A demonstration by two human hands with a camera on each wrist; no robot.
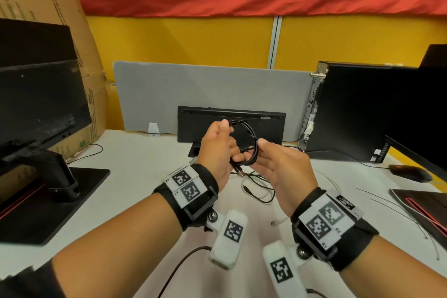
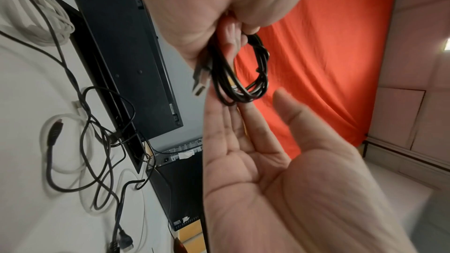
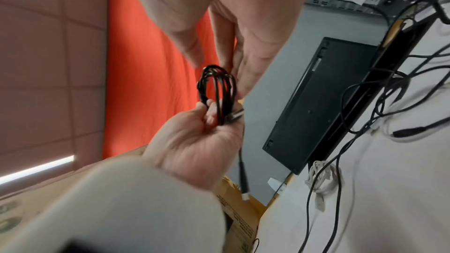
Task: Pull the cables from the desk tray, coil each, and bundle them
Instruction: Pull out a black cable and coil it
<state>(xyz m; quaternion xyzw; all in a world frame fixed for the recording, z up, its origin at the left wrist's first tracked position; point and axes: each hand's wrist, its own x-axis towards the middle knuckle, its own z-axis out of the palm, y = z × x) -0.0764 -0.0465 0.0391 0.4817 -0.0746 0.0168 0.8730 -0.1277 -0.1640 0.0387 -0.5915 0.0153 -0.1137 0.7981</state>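
A black cable coil [image 1: 252,139] hangs in the air above the desk. My left hand [image 1: 217,147] grips its lower part, fingers curled round the strands [image 3: 220,88]. A USB plug [image 1: 238,172] dangles below that fist. My right hand [image 1: 278,164] is beside the coil with palm up and straight fingers [image 2: 246,114] touching the loops [image 2: 243,91]. Loose black and white cables [image 1: 258,189] lie tangled on the white desk under my hands. The black tray slot [image 1: 193,152] sits behind them, mostly hidden by my left hand.
A black keyboard [image 1: 229,126] stands on edge against the grey divider [image 1: 193,89]. A PC tower [image 1: 350,109] and mouse [image 1: 411,173] are at the right, a monitor [image 1: 36,94] on its stand at the left. A white coiled cable [image 3: 321,176] lies near the tray.
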